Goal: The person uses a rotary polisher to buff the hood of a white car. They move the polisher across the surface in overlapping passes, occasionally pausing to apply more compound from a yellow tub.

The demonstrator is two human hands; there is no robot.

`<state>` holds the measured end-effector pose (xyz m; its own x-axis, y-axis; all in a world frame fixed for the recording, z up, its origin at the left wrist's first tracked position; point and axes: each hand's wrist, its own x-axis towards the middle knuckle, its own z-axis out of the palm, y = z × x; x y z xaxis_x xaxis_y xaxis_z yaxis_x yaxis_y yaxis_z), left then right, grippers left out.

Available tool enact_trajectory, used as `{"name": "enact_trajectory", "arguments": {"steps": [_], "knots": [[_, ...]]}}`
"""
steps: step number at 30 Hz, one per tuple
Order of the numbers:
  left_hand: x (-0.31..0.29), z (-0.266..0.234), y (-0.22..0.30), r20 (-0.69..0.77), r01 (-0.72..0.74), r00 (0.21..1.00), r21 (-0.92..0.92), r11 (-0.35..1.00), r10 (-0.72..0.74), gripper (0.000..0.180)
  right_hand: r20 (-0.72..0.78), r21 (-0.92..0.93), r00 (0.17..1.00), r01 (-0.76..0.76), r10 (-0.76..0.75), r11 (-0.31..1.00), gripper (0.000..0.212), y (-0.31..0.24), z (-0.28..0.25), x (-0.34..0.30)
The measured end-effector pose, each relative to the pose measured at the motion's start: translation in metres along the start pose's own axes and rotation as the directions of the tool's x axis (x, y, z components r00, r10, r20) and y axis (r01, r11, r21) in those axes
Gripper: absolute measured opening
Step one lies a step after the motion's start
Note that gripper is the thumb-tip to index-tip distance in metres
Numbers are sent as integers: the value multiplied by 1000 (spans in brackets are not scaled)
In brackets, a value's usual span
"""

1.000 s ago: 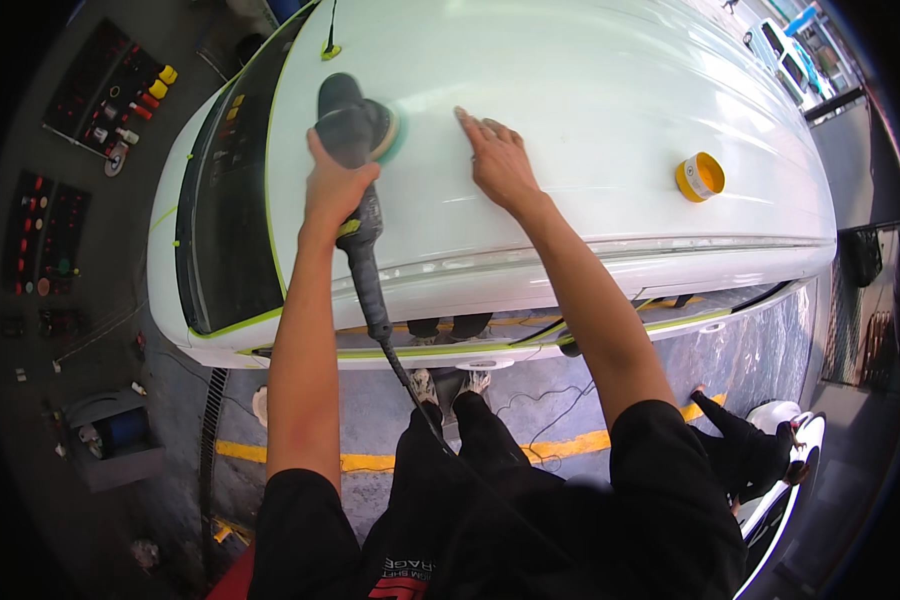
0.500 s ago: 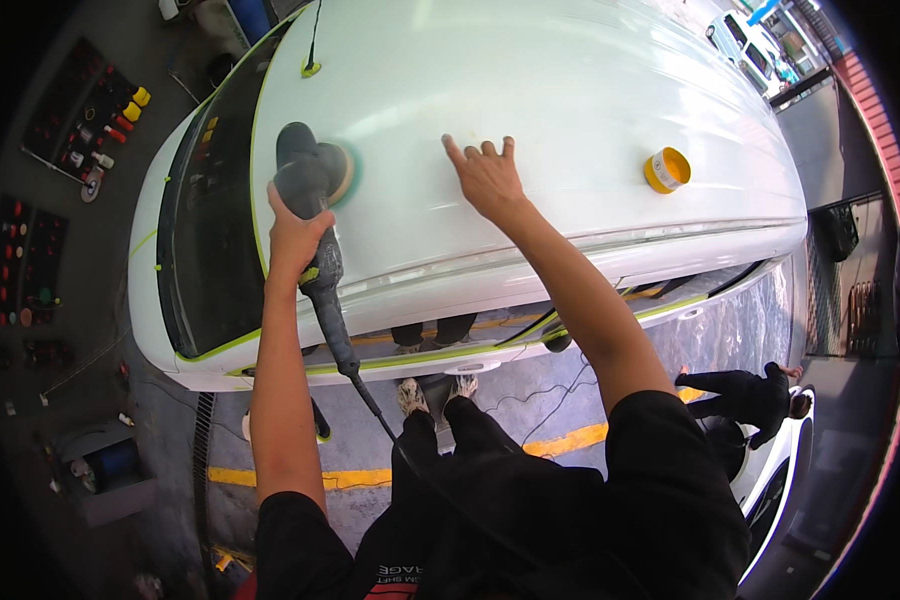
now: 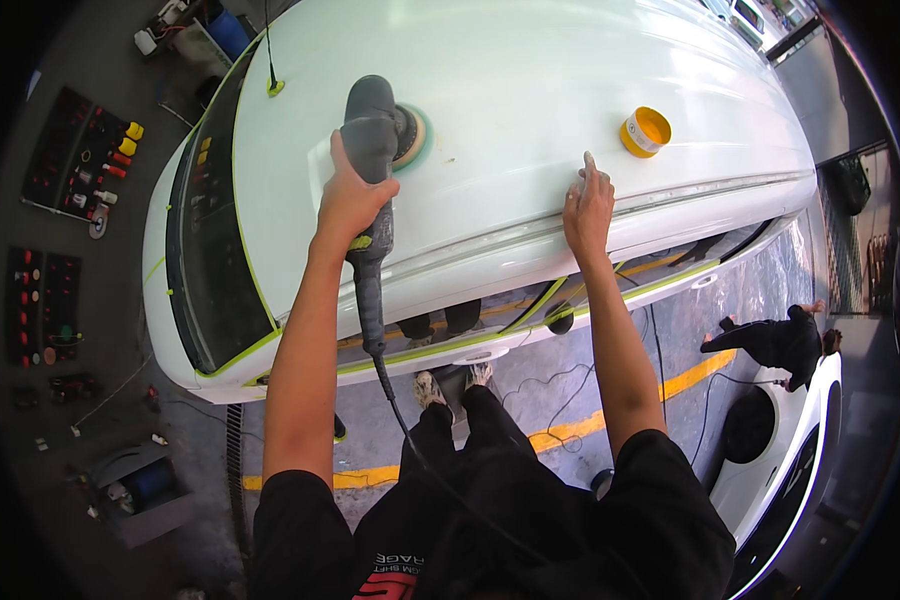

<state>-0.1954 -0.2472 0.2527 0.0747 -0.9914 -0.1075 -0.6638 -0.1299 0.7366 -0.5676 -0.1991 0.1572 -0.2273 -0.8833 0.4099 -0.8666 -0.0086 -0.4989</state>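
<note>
My left hand (image 3: 353, 205) is wrapped round the body of a dark grey car polisher (image 3: 370, 140). The polisher's round pad (image 3: 410, 137), teal and tan at the edge, is against or just over the white car roof (image 3: 530, 90). From its handle a black cord runs down over my clothes. Further right, my right hand (image 3: 588, 212) is at the roof's near edge, holding nothing, its index finger stretched out toward a yellow tub (image 3: 646, 131). That tub stands uncovered on the roof, with yellow inside. A small brownish smear (image 3: 450, 160) marks the roof between the pad and the tub.
Yellow-green masking tape (image 3: 238, 200) edges the windscreen. An antenna (image 3: 271, 65) rises from the roof's left part. Cables (image 3: 570, 390) trail on the floor. A person in dark clothes (image 3: 780, 345) bends beside another white car (image 3: 820, 410) at right. Tool trays (image 3: 85, 150) lie at left.
The polisher has shifted right across the roof with my left hand. My right hand has moved right and nearer, from the roof's middle to its near edge by the tub. The view has shifted slightly.
</note>
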Motion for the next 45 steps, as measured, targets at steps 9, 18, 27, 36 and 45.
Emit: {"name": "enact_trajectory", "arguments": {"steps": [9,18,27,36,45], "knots": [[-38,75,95,180,-24,984,173,985,-8,127,-126,64,992,30,-21,997,65,10,-4,-1],[13,57,67,7,8,1000,57,998,-9,127,-166,11,984,73,-71,997,66,15,4,0],[60,5,-15,-210,178,959,-66,982,-188,127,-134,-23,989,59,-62,998,69,13,4,-3],[4,47,9,-42,28,999,-34,999,-30,128,-229,-262,948,159,-221,952,72,35,20,-3],[-60,104,94,-16,-144,990,-40,989,143,123,140,532,988,-19,-65,847,60,-52,-8,-62]]}}
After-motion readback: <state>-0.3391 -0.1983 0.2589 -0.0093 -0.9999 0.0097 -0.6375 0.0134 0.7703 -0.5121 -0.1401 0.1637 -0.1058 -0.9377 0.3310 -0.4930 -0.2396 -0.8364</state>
